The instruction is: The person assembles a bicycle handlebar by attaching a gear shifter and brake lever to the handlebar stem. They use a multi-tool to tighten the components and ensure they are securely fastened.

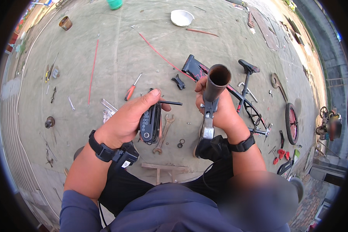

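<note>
Two hands are busy: my left hand (125, 120) has its grip closed around a black folding multi-tool (150, 123), its thin hex key (170, 103) pointing right toward the upright rusty metal tube (215, 83) clasped in my right hand (216, 110).

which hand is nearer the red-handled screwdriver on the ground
Left. The left hand, gripping a folding multi-tool, sits just below the screwdriver. The right hand, holding the metal tube, is farther off to its right.

Outdoor bicycle repair yard, concrete ground (116, 58), scattered spanners (163, 133), screwdriver (132, 88), bike frame (236, 96), loose wheel (292, 123)
</note>
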### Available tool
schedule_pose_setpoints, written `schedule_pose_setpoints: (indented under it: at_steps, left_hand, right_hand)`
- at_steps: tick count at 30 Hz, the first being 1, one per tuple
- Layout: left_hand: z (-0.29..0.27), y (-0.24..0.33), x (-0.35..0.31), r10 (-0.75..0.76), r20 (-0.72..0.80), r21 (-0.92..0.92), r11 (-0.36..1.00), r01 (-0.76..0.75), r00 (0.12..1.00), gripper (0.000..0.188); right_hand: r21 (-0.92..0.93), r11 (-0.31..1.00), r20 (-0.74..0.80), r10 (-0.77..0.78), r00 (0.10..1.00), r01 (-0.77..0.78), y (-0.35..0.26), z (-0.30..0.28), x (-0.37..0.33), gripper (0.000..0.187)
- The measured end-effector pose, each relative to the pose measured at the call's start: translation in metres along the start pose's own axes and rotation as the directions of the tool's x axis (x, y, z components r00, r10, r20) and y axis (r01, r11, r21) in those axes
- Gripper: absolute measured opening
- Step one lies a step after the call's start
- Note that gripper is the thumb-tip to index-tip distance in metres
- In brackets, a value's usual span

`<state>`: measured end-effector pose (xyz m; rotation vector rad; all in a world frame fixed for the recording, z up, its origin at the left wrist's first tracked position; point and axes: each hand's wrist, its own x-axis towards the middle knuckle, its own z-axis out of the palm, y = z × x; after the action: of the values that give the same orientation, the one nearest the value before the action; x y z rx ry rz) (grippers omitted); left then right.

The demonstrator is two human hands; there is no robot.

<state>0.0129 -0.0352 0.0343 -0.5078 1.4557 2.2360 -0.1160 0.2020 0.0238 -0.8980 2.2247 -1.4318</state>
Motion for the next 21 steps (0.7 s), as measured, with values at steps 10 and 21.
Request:
schedule_pose_setpoints:
  at_steps: [10,21]
  left_hand:
    - [-0.018,-0.022,0.023,0.053,-0.153,0.894,0.434,0.116,0.987,0.066]
    - [-0.09,-0.06,0.063,0.261,-0.312,0.937,0.245,0.249,0.914,0.055]
  right_hand:
    - [0.049,0.998,0.066,0.029,0.997,-0.032,-0.001,0.004,-0.003,0.027]
    - [-0.185,0.982,0.063,0.03,0.998,-0.018,0.001,0.023,-0.002,0.033]
